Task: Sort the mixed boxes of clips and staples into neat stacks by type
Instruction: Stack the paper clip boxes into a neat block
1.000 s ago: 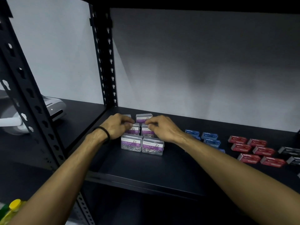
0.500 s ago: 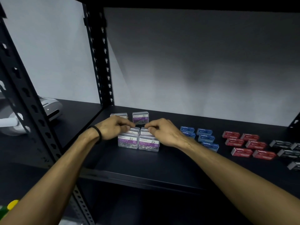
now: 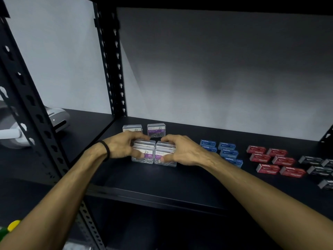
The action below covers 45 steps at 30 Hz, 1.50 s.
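Figure: the person's two forearms, seen from the head camera. Both arms were bare, with no sleeve visible up to the frame edges. The left hand (image 3: 124,144) carried a thin black band (image 3: 106,148) around the wrist. The right hand (image 3: 182,150) wore nothing at wrist or fingers. Tendons stood out along both forearms.

Both bare forearms reach forward and converge, palms down. The left hand (image 3: 124,145), a dark band round its wrist, curls its fingers over the top of what it grips, thumb in front. The right hand (image 3: 182,150) mirrors it close beside, fingers curled, thumb pressed low in front.
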Motion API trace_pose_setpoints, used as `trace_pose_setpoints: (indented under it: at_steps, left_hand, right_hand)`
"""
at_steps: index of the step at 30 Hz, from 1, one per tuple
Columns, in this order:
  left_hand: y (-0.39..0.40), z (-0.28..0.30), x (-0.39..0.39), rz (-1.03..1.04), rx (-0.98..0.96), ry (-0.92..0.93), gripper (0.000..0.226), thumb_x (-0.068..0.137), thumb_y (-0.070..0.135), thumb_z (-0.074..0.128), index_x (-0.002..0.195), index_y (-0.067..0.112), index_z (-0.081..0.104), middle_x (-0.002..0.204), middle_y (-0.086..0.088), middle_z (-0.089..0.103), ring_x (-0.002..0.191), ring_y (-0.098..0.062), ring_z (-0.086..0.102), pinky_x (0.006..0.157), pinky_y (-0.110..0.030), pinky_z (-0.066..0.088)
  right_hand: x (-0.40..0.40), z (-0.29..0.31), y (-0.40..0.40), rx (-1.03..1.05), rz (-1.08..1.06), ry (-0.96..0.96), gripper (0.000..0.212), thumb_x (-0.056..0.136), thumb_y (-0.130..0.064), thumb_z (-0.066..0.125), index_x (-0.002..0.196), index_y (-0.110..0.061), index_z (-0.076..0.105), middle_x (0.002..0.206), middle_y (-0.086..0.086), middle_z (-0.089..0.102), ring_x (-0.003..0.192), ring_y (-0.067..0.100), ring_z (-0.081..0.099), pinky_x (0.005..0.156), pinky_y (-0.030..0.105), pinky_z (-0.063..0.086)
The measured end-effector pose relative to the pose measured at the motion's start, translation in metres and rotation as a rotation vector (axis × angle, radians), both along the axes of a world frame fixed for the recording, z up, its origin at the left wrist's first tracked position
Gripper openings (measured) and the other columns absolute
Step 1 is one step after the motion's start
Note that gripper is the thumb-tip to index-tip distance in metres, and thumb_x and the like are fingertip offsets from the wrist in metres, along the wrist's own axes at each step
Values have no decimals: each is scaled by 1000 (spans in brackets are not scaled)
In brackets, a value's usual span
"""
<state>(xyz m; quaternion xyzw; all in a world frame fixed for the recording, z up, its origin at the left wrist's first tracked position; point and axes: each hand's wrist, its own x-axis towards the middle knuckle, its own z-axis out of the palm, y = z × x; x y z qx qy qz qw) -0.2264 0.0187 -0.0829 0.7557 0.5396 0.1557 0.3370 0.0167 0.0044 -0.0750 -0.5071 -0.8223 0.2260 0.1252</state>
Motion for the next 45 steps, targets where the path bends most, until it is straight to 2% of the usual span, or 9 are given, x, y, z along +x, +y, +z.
trace_pose_setpoints:
  at_steps: [7, 12, 17, 23, 28, 34, 37, 41, 45]
  left_hand:
    - [1, -1, 0, -13, 20, 9, 67, 71, 23, 83, 131, 33, 55, 117, 11, 66, 105, -6, 64, 98, -35, 51]
    - [0, 2, 3, -18, 21, 16, 66, 75, 18, 81, 133, 29, 53, 116, 11, 66, 103, -4, 63, 97, -29, 51]
    - [0, 0, 0, -14, 28, 13, 66, 73, 20, 82, 132, 32, 54, 114, 12, 67, 102, -4, 64, 96, -31, 51]
    - [-3, 5, 3, -8, 21, 23, 68, 74, 20, 82, 134, 29, 52, 116, 15, 63, 101, 2, 61, 84, -12, 47]
    - [-10, 21, 2, 46, 126, 28, 53, 79, 42, 75, 127, 42, 54, 116, 20, 56, 100, 2, 56, 79, -13, 43]
    - [14, 21, -8, 326, 389, -92, 30, 89, 37, 65, 117, 28, 66, 106, 10, 68, 98, -9, 62, 86, -30, 50]
    - [29, 16, -9, 378, 388, -21, 31, 91, 27, 64, 121, 20, 64, 110, 5, 67, 99, -9, 59, 87, -24, 45]
    - [43, 7, -9, 392, 332, 70, 35, 92, 27, 63, 126, 18, 62, 124, -1, 65, 113, -18, 60, 97, -29, 44]
    - [51, 0, -6, 386, 325, 52, 27, 94, 25, 60, 120, 19, 66, 118, -3, 67, 100, -14, 61, 87, -24, 44]
  right_hand:
    - [0, -3, 3, 57, 48, -28, 73, 81, -35, 78, 145, -21, 44, 143, 1, 51, 124, 16, 52, 100, 30, 43]
    - [0, -8, 6, 122, 85, -67, 72, 81, -41, 77, 142, -23, 44, 139, 1, 53, 120, 16, 52, 98, 32, 45]
    - [2, -10, 9, 145, 108, -83, 72, 80, -44, 76, 142, -25, 44, 138, 0, 53, 119, 16, 52, 97, 34, 47]
    - [2, -13, 13, 164, 114, -103, 75, 79, -48, 76, 143, -27, 43, 139, 0, 52, 118, 15, 52, 96, 35, 47]
    - [2, -4, 14, 194, 60, -102, 76, 81, -62, 66, 145, -30, 41, 131, -4, 51, 106, 9, 50, 87, 34, 48]
    - [-8, 7, 32, 228, -8, 67, 47, 94, -50, 57, 133, -23, 55, 120, -3, 51, 104, 11, 52, 86, 34, 49]
    - [-17, 6, 50, 276, -16, 59, 41, 98, -38, 56, 133, -19, 55, 123, 0, 52, 106, 14, 52, 89, 36, 49]
    - [-28, 1, 74, 283, 11, -2, 39, 102, -28, 50, 139, -17, 51, 135, 3, 49, 122, 18, 46, 99, 37, 45]
    - [-37, -1, 88, 211, 21, -17, 40, 105, -23, 43, 144, -16, 48, 144, 6, 46, 128, 20, 43, 105, 37, 41]
